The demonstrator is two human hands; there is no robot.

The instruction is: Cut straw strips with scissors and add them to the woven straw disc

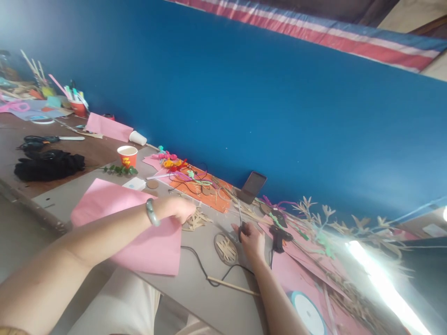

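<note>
My left hand (pixel 178 208), with a green bangle on the wrist, reaches over a pink paper sheet (pixel 139 232) with its fingers curled down at a heap of thin wooden strips (pixel 196 219); what it pinches is hidden. My right hand (pixel 250 238) is closed round the black handles of a pair of scissors (pixel 240 217), blades pointing away. Just left of it lies a round cardboard disc (pixel 226 248) with wooden strips stuck on it.
A black cable (pixel 202 267) and a wooden stick (pixel 233 284) lie near the table edge. A phone (pixel 252 187) leans on the blue wall. A black glue gun (pixel 278 237), orange paper, pipe cleaners, dried twigs, a paper cup (pixel 127 156) and ribbon roll (pixel 309 312) surround.
</note>
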